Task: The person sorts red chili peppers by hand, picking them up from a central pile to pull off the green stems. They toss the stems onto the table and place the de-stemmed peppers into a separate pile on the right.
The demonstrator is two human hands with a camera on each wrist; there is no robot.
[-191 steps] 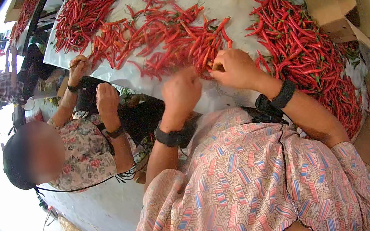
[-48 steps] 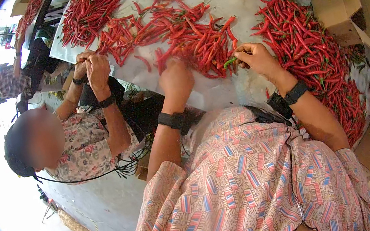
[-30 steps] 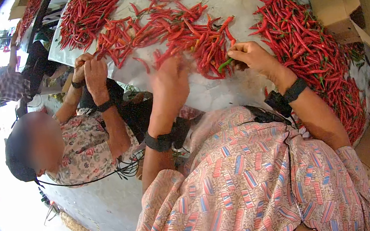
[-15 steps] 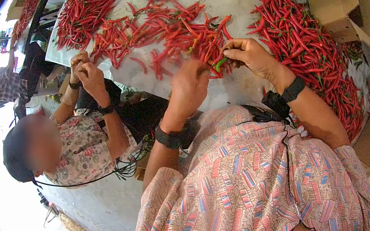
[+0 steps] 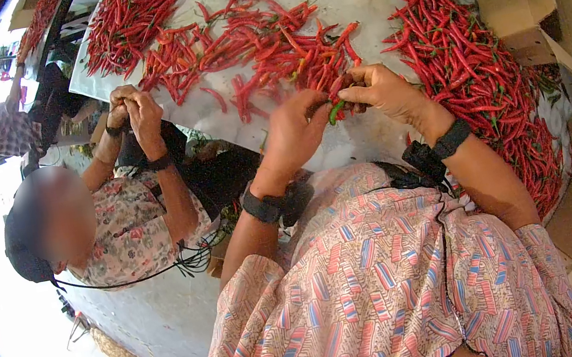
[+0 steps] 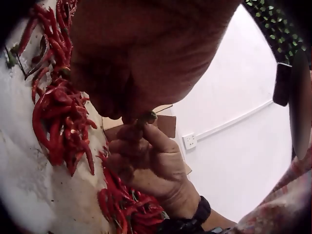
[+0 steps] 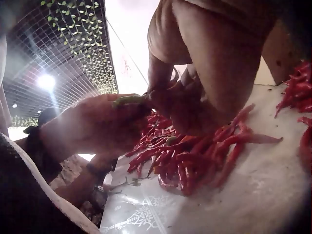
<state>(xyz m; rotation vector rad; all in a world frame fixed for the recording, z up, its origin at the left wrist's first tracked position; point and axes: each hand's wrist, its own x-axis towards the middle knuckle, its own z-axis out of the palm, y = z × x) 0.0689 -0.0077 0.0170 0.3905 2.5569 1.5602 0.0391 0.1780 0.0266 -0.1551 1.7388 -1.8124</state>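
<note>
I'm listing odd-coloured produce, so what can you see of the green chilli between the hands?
The green chilli looks slim, smooth and slightly curved, bright green in the head view. The right hand pinches it at the near side of the loose red chillies, its exposed end slanting toward the wearer. The left hand is close beside it; contact is unclear. Fingers hide its other end.

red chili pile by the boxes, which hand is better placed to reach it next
Probably the right hand: it is nearer that pile, though its fingers pinch a green chili; the left hand would have to reach past the right.
</note>
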